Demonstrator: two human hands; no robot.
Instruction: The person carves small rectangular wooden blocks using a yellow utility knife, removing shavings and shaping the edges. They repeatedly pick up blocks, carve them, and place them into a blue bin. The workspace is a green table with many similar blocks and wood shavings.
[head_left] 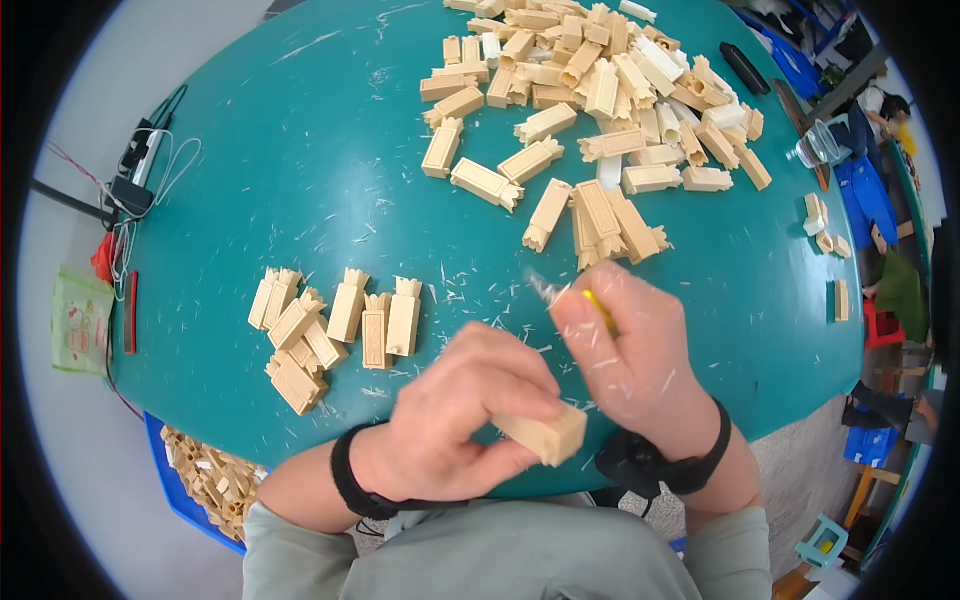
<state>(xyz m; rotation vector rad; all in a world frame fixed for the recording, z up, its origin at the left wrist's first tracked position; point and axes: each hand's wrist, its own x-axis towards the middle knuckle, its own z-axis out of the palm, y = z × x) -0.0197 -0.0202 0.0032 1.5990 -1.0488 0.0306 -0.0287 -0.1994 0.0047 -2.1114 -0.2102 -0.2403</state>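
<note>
A blue tray (190, 512) full of small pieces stood at the lower left, below the green table (200, 330). Above it lay a small group of blocks (322, 343), possibly the finished ones, though their ends looked jagged too. The left hand (465, 405) had its fingers closed around one block (545, 435), near the table's front edge. Pale shavings (455, 285) suggested trimming well under way. The right hand (640, 345) gripped a yellow-handled tool (600, 310), apparently a knife, its tip blurred and apart from the block. The far larger pile (600, 92) beyond seemed left to do.
</note>
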